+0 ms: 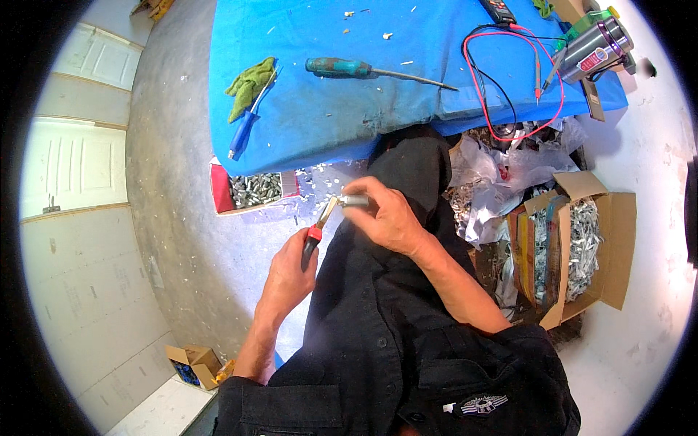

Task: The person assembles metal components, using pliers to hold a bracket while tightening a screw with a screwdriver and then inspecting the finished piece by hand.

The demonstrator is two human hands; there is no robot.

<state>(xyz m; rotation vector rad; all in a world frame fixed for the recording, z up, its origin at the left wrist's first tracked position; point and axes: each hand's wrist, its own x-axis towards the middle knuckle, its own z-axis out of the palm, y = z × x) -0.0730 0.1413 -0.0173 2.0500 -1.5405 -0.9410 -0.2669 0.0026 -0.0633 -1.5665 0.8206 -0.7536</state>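
My left hand (289, 272) is closed round the red-and-black handles of a pair of pliers (313, 241). The metal jaws of the pliers point up and to the right, at the near end of a small silver cylinder (355, 200). My right hand (392, 218) pinches that cylinder between thumb and fingers, above my lap. The jaws look to be touching its end, but whether they grip it I cannot tell. Just beyond my hands, an open red-and-white box (218, 185) holds several similar grey cylinders.
On the blue-covered table (291, 149) lie a large teal screwdriver (349, 67), a blue-handled screwdriver (243, 134), a green cloth (251, 86) and a multimeter (497, 10) with red and black leads. A steel mug (592, 52) stands far right. A cardboard box (618, 254) of metal scraps sits right.
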